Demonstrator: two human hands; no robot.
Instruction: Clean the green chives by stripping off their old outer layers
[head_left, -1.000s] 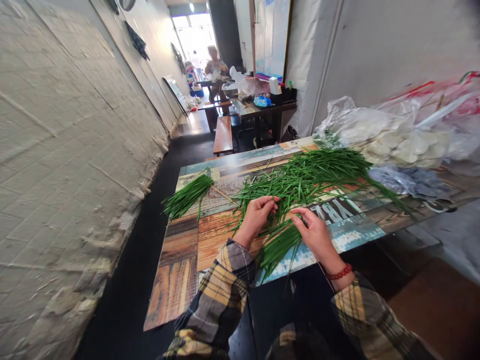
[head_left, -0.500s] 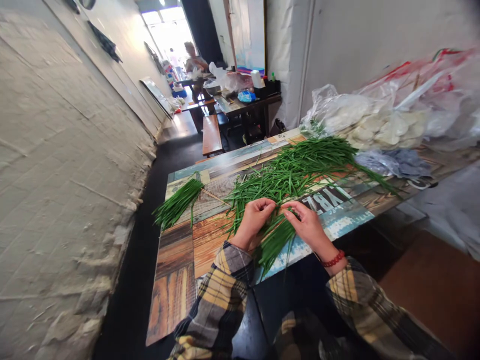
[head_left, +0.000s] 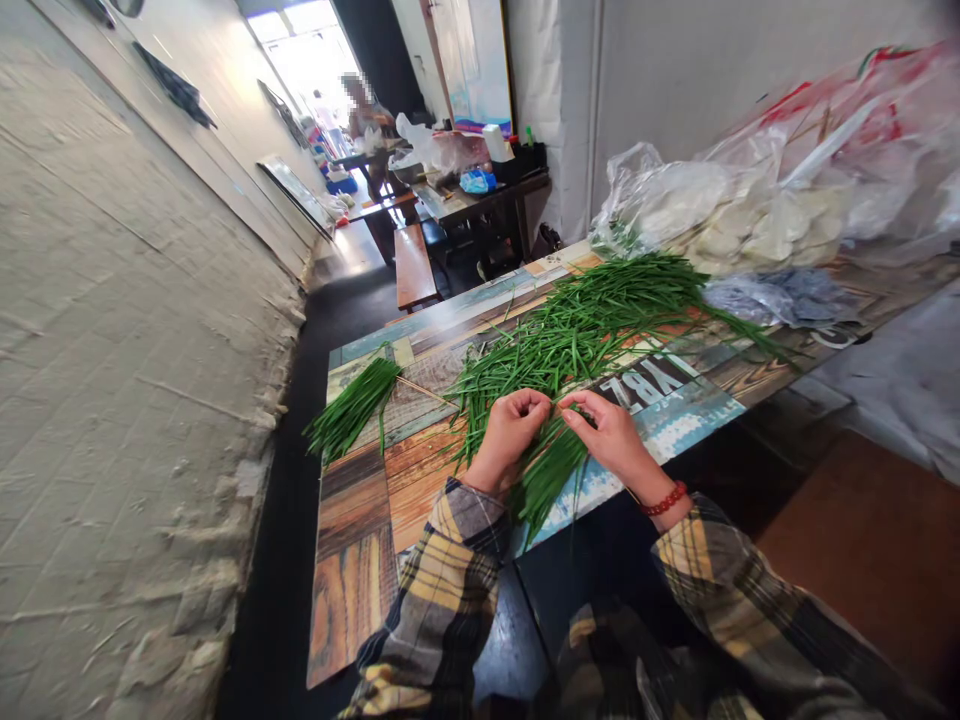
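Close together over the table, my left hand [head_left: 514, 432] and my right hand [head_left: 611, 435] both have thumb and forefinger pinched. Between the fingertips are the fine ends of green chives, partly hidden. A bunch of chives [head_left: 551, 480] hangs below the fingers toward the table's near edge. A thin pale skewer seems to run under my right palm, its end just showing by the wrist; most of it is hidden. Behind my hands spreads a large loose heap of chives [head_left: 592, 325]. At the left lies a neat chive bundle [head_left: 356, 405] with a wooden skewer [head_left: 426, 390] sticking out.
Clear plastic bags [head_left: 765, 215] with pale flat rounds stand at the table's right end, beside a grey-blue cloth [head_left: 780, 297]. The patterned tabletop [head_left: 356, 580] ends near my forearms. Beyond are a bench [head_left: 414, 265], another laden table [head_left: 465, 205] and a person [head_left: 367, 115].
The view has shifted slightly. My hands stay pinched over the bunch, with the right fingertips a little closer to the left ones. The chive heap and left bundle look unchanged.
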